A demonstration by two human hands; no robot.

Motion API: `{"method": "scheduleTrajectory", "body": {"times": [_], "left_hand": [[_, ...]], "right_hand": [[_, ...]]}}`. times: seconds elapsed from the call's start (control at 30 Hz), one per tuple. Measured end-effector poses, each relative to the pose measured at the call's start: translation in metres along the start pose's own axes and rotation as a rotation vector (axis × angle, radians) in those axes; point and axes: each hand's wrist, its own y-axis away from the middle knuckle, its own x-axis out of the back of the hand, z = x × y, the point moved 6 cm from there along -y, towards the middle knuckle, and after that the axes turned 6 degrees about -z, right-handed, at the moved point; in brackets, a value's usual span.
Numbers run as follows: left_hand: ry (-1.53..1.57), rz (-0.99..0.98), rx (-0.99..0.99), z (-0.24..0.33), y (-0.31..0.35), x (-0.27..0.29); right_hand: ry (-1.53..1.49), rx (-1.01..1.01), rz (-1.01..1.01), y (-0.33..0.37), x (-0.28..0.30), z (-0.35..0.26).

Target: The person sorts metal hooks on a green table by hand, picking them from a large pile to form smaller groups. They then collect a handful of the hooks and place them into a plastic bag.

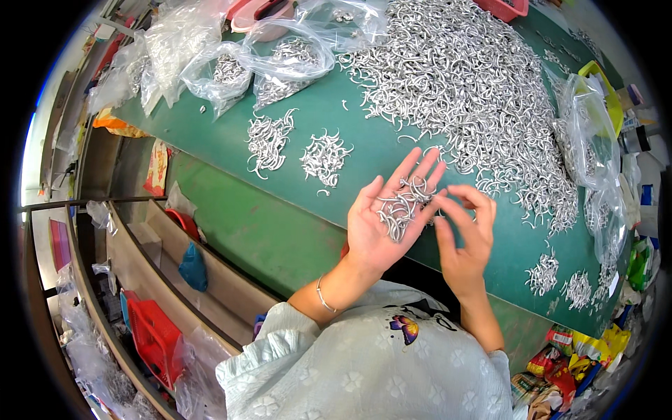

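Observation:
Small curved silver metal pieces lie heaped in the palm of my left hand, which is turned up with its fingers stretched out. My right hand is beside it, thumb and fingers bent and apart. Its index fingertip is close to the edge of the left palm; I see nothing clearly held in it. Beyond both hands spreads a large heap of the same pieces on the green tabletop. Two small piles, one farther left and one nearer my left hand, lie apart from it.
More small piles lie at the table's right end, beside a clear plastic bag. Filled clear bags stand along the far left. Left of me are wooden shelves with a red basket. Colourful packets are at lower right.

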Motion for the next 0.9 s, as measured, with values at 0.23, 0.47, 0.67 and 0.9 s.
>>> {"method": "scheduleTrajectory", "body": {"times": [0.23,0.47,0.67,0.9], "left_hand": [[0.023,0.024,0.071,-0.007,0.004,-0.001],[0.100,0.005,0.087,-0.008,0.002,-0.001],[0.153,0.070,0.108,-0.008,0.004,0.015],[0.353,0.322,-0.027,0.052,0.016,0.026]], "right_hand": [[0.218,0.079,-0.021,-0.011,-0.010,0.000],[-0.019,-0.003,-0.001,-0.013,-0.008,0.014],[-0.131,0.015,0.013,-0.006,-0.005,0.001],[-0.290,-0.166,-0.041,0.036,0.009,0.028]]}}
